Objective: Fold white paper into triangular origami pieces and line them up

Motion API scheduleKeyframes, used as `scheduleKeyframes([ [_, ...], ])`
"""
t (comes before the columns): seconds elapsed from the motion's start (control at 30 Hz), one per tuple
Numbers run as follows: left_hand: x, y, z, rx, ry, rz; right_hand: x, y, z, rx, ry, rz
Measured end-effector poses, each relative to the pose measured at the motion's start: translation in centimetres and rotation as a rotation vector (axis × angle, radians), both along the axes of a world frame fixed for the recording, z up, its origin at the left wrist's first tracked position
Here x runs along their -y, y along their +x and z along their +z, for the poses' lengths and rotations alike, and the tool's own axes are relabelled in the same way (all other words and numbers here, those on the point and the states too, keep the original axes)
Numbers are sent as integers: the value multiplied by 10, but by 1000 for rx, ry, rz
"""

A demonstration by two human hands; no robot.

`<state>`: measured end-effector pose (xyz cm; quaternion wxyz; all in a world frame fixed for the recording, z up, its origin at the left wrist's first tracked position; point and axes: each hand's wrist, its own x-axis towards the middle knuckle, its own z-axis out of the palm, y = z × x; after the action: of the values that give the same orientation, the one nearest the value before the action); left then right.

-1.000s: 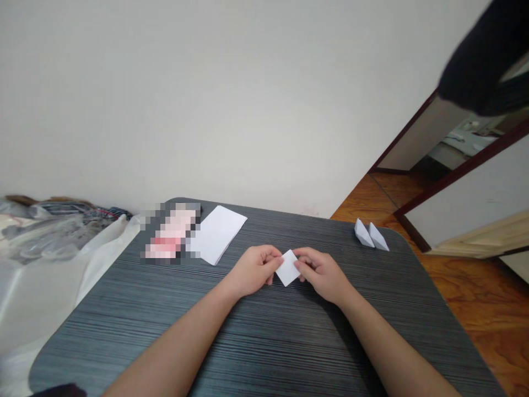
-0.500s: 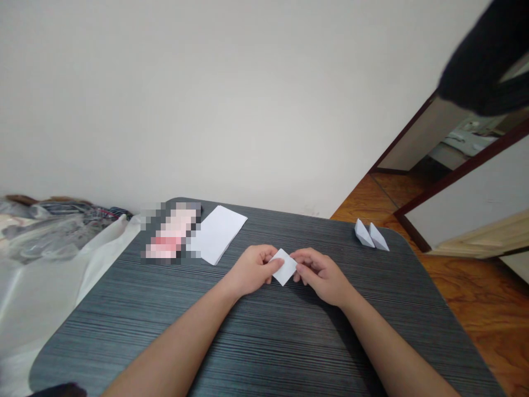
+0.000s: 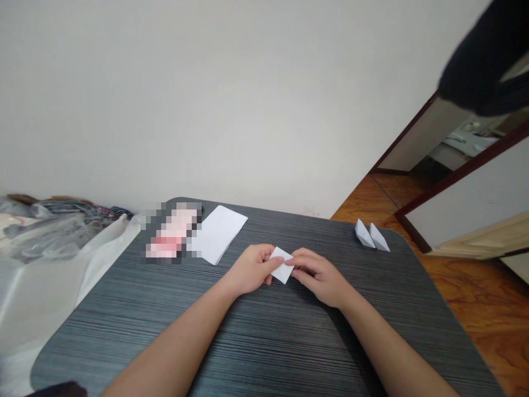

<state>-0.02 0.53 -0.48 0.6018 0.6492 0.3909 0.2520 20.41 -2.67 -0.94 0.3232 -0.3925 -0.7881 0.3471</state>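
A small folded piece of white paper (image 3: 282, 266) is pinched between both my hands just above the dark striped table (image 3: 256, 342). My left hand (image 3: 250, 270) grips its left side with curled fingers. My right hand (image 3: 318, 275) closes over its right side, the fingers pressing across the paper and covering part of it.
A stack of white paper sheets (image 3: 217, 233) lies at the back left beside a blurred pink object (image 3: 170, 237). Two small folded white paper shapes (image 3: 371, 235) stand near the table's back right corner. Cloth and plastic (image 3: 53, 237) lie to the left; wooden floor (image 3: 475, 286) to the right.
My right hand has slid leftward over the paper, covering more of it. The visible white piece has become smaller and shifted slightly left.
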Motion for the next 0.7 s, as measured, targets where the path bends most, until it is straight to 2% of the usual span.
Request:
scheduleKeyframes([
  [0.17,0,-1,-1,-23,8,-35,-3,2,-6,46,70,-36],
  [0.3,0,-3,0,-68,74,-51,-3,1,-4,25,96,-67],
  [0.5,1,-3,6,-157,152,-117,-1,-3,2,53,43,-138],
  [0.7,2,-1,7,-74,132,-131,2,-2,-5,78,-61,-212],
])
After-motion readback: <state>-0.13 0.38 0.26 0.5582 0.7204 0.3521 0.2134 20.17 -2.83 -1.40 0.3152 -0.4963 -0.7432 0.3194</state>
